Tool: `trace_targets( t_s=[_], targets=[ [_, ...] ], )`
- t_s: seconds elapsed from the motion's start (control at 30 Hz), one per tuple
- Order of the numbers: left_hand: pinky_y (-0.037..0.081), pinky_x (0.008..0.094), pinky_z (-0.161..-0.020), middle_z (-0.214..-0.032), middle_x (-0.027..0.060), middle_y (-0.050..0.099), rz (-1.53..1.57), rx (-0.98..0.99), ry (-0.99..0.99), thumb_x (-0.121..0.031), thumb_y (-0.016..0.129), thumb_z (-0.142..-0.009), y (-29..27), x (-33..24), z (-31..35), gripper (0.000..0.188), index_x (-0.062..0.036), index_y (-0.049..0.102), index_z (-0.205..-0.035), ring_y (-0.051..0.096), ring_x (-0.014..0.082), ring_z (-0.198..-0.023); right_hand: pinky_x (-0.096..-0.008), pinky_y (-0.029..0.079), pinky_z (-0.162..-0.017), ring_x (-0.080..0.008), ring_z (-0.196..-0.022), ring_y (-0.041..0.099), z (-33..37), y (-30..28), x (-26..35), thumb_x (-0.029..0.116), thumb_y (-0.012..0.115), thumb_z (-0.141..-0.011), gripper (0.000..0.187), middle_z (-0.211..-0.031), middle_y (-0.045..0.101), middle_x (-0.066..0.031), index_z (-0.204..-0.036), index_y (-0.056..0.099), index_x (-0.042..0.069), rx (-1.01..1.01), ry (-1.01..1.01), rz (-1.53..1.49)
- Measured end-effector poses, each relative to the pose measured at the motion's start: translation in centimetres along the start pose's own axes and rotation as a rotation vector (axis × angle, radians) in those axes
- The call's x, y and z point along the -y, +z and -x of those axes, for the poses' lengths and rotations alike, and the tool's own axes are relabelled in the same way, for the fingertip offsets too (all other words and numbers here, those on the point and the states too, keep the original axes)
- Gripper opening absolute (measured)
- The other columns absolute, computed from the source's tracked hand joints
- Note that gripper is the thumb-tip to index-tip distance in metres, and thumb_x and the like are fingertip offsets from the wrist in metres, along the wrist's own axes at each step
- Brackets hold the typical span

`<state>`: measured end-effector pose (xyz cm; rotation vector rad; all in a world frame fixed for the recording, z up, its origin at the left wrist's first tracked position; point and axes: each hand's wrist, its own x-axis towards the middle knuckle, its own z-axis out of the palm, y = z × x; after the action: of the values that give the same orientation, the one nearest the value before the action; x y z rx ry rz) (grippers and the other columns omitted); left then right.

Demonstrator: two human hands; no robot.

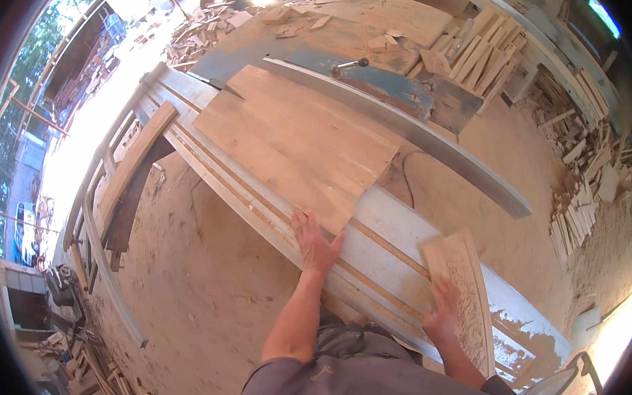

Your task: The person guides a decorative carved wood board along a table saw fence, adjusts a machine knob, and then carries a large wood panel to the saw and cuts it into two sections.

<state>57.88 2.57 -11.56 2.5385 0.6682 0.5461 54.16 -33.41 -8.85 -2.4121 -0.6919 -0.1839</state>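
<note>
A broad, flat wooden panel (298,137) lies along the metal saw table (390,218). My left hand (317,247) is spread at the panel's near corner, fingers stretched out and thumb apart, touching its edge and the grooved metal beside it. On the right, a wooden board with carved scrollwork (466,290) lies over the table. My right hand (442,313) is at this board's left side, blurred by motion, so its grip does not show clearly. By the panel's far end a dark pointed metal piece (226,88) sticks up.
A long metal fence rail (398,124) runs along the panel's right side. A lever with a dark knob (351,63) stands beyond it. Stacked wood strips (477,54) and offcuts (584,210) lie at right. A metal frame (97,225) stands at left.
</note>
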Motion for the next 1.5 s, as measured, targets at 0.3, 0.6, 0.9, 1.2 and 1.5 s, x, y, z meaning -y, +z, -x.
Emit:
trace_targets(
  t_s=[0.3,0.6,0.9,1.2,1.5],
  targets=[
    [0.021,0.0539,-0.121,-0.152,0.037,0.03,-0.023,-0.015,0.028,-0.033,0.084,-0.073,-0.2,3.1,-3.2,0.098,0.0127,0.034,-0.144,0.021,0.0512,-0.147,-0.0484,0.041,-0.11,-0.0372,-0.126,0.055,-25.7,17.6,11.4,0.004,0.063,-0.08,0.041,-0.127,0.064,-0.0191,-0.12,0.065,-0.003,0.012,-0.466,-0.346],
    [0.023,0.0556,-0.12,-0.148,0.0378,0.035,0.041,-0.025,0.023,-0.03,0.085,-0.071,-2.7,6.6,-7.6,0.096,0.0125,0.037,-0.143,0.023,0.0522,-0.146,-0.0453,0.044,-0.108,-0.0352,-0.121,0.059,-33.2,23.9,17.0,0.014,0.072,-0.076,0.037,-0.119,0.069,-0.0172,-0.111,0.071,0.0,-0.021,-0.42,-0.373],
    [0.022,0.0568,-0.12,-0.147,0.0345,0.037,0.105,-0.021,0.017,-0.03,0.086,-0.071,-5.4,12.1,-13.1,0.096,0.009,0.037,-0.144,0.022,0.0532,-0.146,-0.0437,0.046,-0.107,-0.0318,-0.12,0.062,-38.1,27.8,22.5,0.017,0.075,-0.073,0.035,-0.117,0.071,-0.0147,-0.105,0.073,0.003,0.015,-0.365,-0.3],
    [0.022,0.0564,-0.12,-0.148,0.0337,0.037,0.127,-0.014,-0.019,-0.033,0.086,-0.074,-7.7,17.0,-19.2,0.096,0.006,0.037,-0.145,0.022,0.0509,-0.147,-0.0387,0.05,-0.102,-0.0298,-0.117,0.064,-43.3,32.8,27.0,0.019,0.078,-0.071,0.035,-0.114,0.072,-0.0131,-0.102,0.074,0.003,-0.01,-0.357,-0.27],
    [0.023,0.0561,-0.12,-0.149,0.0361,0.034,0.12,0.016,-0.029,-0.034,0.087,-0.072,-9.2,21.7,-24.7,0.096,0.0021,0.037,-0.146,0.022,0.0517,-0.146,-0.0388,0.052,-0.098,-0.0304,-0.116,0.064,-48.2,36.8,30.7,0.021,0.079,-0.071,0.033,-0.112,0.073,-0.0121,-0.099,0.075,0.004,0.017,-0.327,-0.284]
  ],
)
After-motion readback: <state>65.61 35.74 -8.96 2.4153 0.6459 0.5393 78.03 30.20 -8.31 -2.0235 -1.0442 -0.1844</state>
